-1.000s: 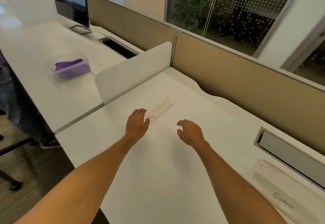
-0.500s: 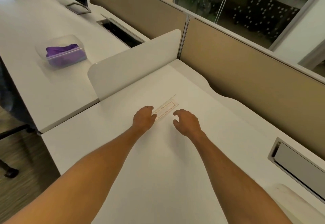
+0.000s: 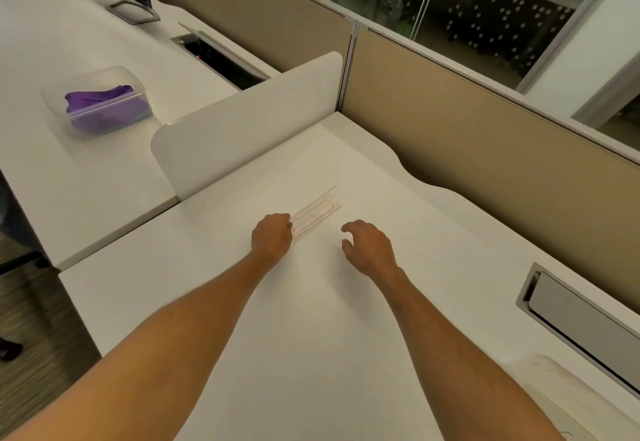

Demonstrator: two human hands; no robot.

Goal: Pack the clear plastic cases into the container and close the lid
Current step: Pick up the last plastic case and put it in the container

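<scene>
Progress: I judge the task barely begun. I see one clear plastic case (image 3: 313, 216) lying flat on the white desk (image 3: 311, 336), not yet packed.
Container: a pale, long box (image 3: 568, 395) shows at the near right corner of the desk, cut off by the frame edge; I take it for the container but cannot tell whether its lid is on or off.
Left: the case has to be lifted, carried to the near right, laid inside with any others, and the lid shut. I see no other cases from here.
Left hand: my left hand (image 3: 272, 238) sits at the near end of the case, fingers curled down on its edge; touching, but I cannot tell whether it has truly pinched it.
Right hand: my right hand (image 3: 369, 244) hovers just to the right of the case, fingers spread and bent, holding nothing.
Elsewhere: a clear tub with purple contents (image 3: 100, 104) stands on the far left desk beyond the divider (image 3: 249, 121), well apart from the work.
Change: compared with half a second back, the right hand has drifted a little right, away from the case; the left hand stays on the near end, and the case lies at the same angle.
</scene>
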